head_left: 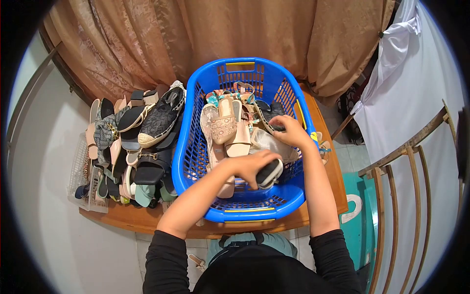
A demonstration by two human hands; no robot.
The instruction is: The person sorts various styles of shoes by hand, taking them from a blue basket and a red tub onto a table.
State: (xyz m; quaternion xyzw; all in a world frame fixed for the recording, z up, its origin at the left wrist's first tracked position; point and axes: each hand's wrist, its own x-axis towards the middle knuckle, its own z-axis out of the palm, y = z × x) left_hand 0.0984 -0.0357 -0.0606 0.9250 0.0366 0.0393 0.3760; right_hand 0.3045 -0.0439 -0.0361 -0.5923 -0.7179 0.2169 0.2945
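Inside the blue basket [223, 214] lies a jumble of shoes and sandals. My left hand [252, 167] is wrapped round a black shoe with a white edge [269, 175], low in the basket's front part. My right hand [290, 131] reaches over the basket's right side with its fingers curved at a black quilted shoe [268, 113]; the fingertips' hold is partly hidden. Between the hands sits a pale translucent shoe or wrapping [268, 142]. Left of it are a beige patterned flat [225, 128] and a beige sandal [239, 142].
A pile of shoes [132, 142] fills a clear plastic crate [76, 188] on the wooden table [328, 166], left of the basket. Brown curtains [245, 29] hang behind. A wooden rack [411, 157] and a teal object [360, 225] stand at the right.
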